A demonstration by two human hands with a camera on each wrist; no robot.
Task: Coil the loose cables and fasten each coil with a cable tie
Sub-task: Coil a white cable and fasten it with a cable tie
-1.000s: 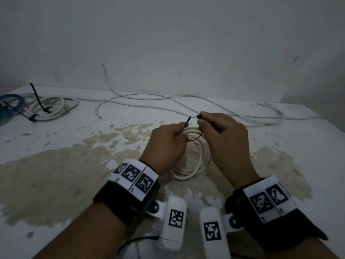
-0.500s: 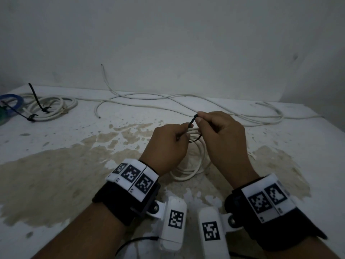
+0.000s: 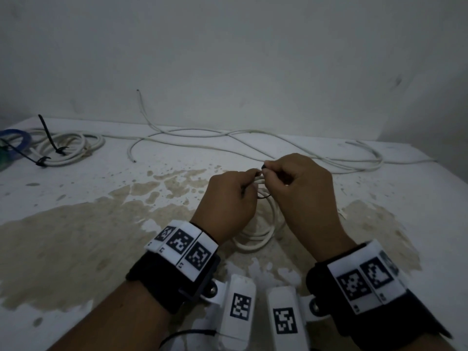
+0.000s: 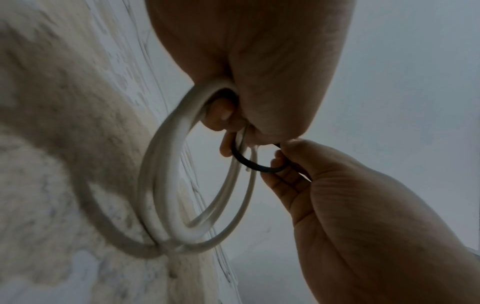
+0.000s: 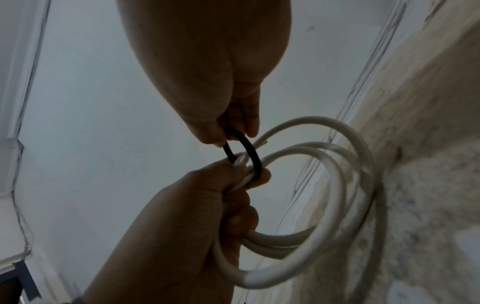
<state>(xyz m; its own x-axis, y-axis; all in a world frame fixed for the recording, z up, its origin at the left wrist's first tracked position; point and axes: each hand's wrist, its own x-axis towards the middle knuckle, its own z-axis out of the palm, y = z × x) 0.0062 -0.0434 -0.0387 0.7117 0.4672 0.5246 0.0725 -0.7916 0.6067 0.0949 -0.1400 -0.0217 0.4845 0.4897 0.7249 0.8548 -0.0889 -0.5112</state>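
Note:
A small coil of white cable (image 3: 258,239) hangs just above the stained table, its lower turns near the surface. My left hand (image 3: 253,177) grips the coil's top, shown in the right wrist view as the left hand (image 5: 197,216) curled round the white coil (image 5: 337,164). A black cable tie (image 4: 249,163) loops round the coil's strands. My right hand (image 3: 266,171) pinches the tie's head (image 3: 263,167) against the left fingertips. From the right wrist, the black tie (image 5: 250,153) runs from the right fingers (image 5: 249,123) to the left thumb. The tie's two ends are hidden between the fingers.
At the back left lies a tied white coil (image 3: 73,148) with black ties (image 3: 49,134) sticking up, next to a blue tape roll (image 3: 19,138). A long loose white cable (image 3: 253,145) snakes along the wall. The table (image 3: 76,224) bears a large tan stain.
The tie's loose tail stood up from my left hand. My right hand has brought the tie's head to it, and both ends now meet between the fingertips.

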